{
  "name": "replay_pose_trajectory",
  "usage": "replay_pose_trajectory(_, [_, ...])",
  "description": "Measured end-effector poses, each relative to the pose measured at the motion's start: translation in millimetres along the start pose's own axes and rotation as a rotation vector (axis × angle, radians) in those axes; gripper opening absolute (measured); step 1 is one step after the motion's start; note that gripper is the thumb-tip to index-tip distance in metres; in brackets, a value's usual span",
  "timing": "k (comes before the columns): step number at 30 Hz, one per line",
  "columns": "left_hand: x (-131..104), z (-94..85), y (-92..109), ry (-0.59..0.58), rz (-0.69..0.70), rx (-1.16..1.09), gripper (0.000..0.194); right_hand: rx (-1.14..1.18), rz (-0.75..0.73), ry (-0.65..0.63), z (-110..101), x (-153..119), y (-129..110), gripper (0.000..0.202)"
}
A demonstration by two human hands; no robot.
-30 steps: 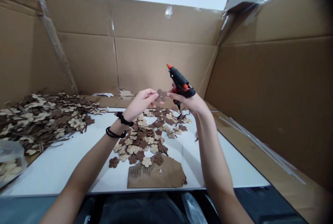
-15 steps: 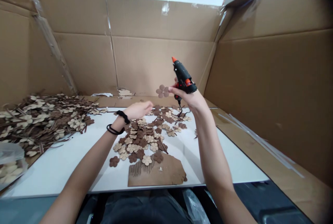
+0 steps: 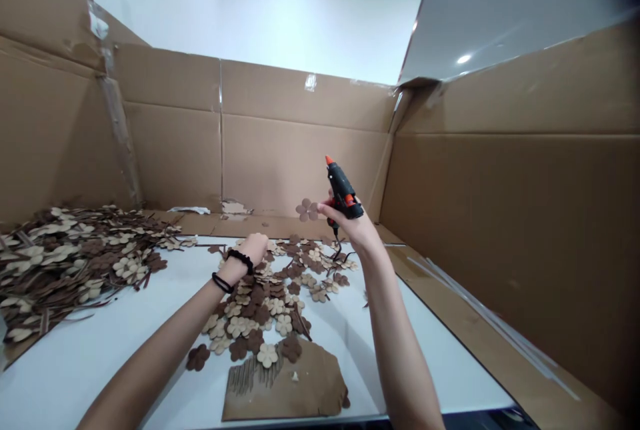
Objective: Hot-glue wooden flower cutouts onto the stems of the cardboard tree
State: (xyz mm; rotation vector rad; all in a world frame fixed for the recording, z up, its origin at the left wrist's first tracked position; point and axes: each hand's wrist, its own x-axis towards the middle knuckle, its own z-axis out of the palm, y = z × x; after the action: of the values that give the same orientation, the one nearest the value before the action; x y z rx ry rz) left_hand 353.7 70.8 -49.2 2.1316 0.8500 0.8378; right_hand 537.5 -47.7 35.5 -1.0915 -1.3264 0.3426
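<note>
Flower, brown five-petalled [image 3: 301, 211], plus black-orange plastic glue gun [image 3: 341, 182]: right hand [image 3: 351, 225] grips both. Left hand [image 3: 257, 247] near white table's [image 3: 150, 310] far edge, can't tell its grip.

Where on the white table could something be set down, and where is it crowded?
The white table shows bare patches: between the heaped pile and left forearm; between the loose flowers and right forearm; and right of that forearm, to the table's dark edge. Crowded: the middle, under loose flowers, and the near centre, under the cardboard piece.
</note>
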Motion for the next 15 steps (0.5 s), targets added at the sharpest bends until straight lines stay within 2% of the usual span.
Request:
replay_pose_trajectory(3, [1.4, -18.9, 15.9, -0.1, 0.003, -0.065, 0.022, 0.031, -0.005, 0.076, 5.7, 1.9, 3.2, 0.034])
replay_pose_trajectory(7, [-9.0, -42.8, 52.7, -0.165, 0.041, -0.383, 0.03, 0.116, -0.067, 0.271, 18.4, 6.4, 11.9, 0.03])
replay_pose_trajectory(11, [-20.8, -49.5, 75.4, -0.065, 0.049, -0.541, 0.031, 0.129, -0.054, 0.209, 28.7, 8.0, 17.8, 0.03])
replay_pose_trajectory(15, [-21.2, -42.7, 75.3, 0.035, 0.055, -0.594, 0.033, 0.121, -0.116, 0.195, 37.6, 5.9, 18.4, 0.027])
